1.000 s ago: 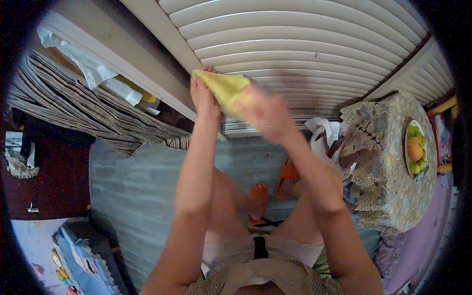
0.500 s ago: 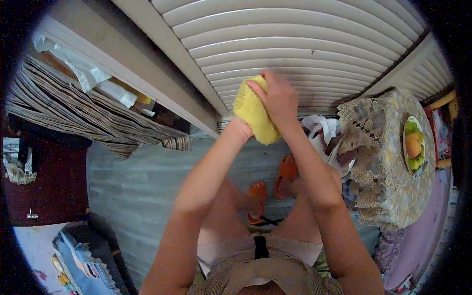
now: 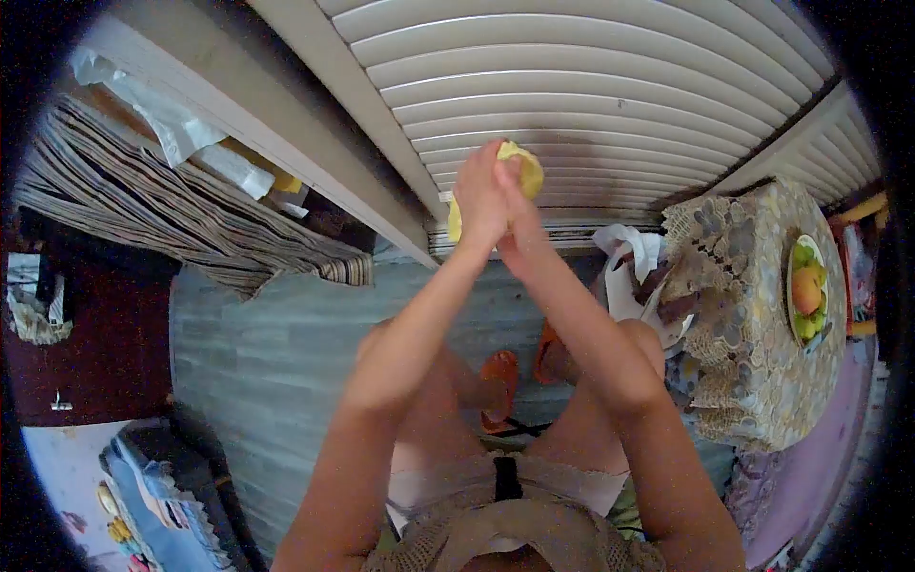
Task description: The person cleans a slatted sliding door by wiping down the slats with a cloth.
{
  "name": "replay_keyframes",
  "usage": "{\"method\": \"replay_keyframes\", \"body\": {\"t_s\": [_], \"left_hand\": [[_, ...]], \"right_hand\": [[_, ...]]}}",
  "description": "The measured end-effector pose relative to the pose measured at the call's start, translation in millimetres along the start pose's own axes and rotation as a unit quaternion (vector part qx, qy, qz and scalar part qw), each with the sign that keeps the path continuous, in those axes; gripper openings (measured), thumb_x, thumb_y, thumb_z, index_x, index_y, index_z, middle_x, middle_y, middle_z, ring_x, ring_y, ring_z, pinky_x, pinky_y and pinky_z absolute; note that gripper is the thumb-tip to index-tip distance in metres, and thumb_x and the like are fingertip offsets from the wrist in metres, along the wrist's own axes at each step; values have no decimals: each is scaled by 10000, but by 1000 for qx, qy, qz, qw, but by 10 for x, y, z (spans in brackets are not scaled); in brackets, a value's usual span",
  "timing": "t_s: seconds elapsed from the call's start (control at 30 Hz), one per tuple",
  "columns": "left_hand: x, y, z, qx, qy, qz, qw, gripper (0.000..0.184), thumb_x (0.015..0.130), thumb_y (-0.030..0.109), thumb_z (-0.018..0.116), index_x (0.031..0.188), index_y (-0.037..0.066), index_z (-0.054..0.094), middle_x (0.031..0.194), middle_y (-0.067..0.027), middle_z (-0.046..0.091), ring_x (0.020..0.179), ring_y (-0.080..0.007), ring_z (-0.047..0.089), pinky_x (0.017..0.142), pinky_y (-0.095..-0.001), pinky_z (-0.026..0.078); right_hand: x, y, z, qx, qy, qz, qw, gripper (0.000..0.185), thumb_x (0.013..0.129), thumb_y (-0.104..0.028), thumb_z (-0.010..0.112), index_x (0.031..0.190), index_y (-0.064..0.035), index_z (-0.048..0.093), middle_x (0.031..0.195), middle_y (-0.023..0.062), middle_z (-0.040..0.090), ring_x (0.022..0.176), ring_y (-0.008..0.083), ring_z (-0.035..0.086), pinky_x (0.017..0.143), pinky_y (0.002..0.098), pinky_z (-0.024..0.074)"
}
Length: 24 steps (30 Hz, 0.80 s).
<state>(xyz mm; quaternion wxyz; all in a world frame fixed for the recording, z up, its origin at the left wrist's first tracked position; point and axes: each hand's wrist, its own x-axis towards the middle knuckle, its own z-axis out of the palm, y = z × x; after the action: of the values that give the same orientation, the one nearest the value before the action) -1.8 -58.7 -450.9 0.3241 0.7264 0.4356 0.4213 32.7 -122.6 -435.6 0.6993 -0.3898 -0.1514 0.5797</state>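
A yellow cloth [image 3: 529,174] is bunched between my two hands, in front of the white louvred door [image 3: 610,114]. My left hand [image 3: 478,198] is closed on it, and some of the yellow shows along that hand's left edge. Pressed against the left hand, my right hand [image 3: 518,212] also grips the cloth. Part of the cloth sticks out past the fingers at the top right. The fingers overlap, so much of the cloth is hidden.
To the right stands a table with a lacy patterned tablecloth [image 3: 753,315], bearing a plate of fruit [image 3: 808,291]. White plastic bags [image 3: 629,253] hang beside it. At left, a striped curtain [image 3: 191,200] covers shelving. Orange slippers [image 3: 498,381] are on my feet.
The left hand, earlier mostly covered by the spread cloth, now shows outside it. Both hands have come together and the cloth is squeezed into a smaller bundle. The view has shifted slightly.
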Motion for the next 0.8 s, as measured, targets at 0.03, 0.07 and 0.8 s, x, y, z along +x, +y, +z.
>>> {"method": "replay_keyframes", "body": {"t_s": [0.03,0.07,0.8], "left_hand": [[-37,16,-15,93,-15,9,995,384,851,316,527,1170,102,540,1094,-130,559,1043,-344,499,875,-452,386],[-49,30,-26,185,-30,19,982,374,845,302,532,1161,102,546,1089,-125,563,1045,-340,497,882,-456,378],[473,18,-691,-435,132,-294,841,461,866,370,546,1201,63,467,1186,-68,503,1073,-221,509,902,-381,409]], "right_hand": [[42,-8,-61,78,-18,29,996,494,868,-455,549,1219,-113,483,1167,58,552,1074,208,534,903,345,431],[75,-19,-114,155,-37,58,985,471,879,-445,537,1220,-125,483,1167,48,562,1068,205,545,900,348,442],[1017,-571,580,-725,-67,-522,445,696,865,-333,585,1437,-153,230,1481,101,216,1351,318,212,1057,499,213]]}}
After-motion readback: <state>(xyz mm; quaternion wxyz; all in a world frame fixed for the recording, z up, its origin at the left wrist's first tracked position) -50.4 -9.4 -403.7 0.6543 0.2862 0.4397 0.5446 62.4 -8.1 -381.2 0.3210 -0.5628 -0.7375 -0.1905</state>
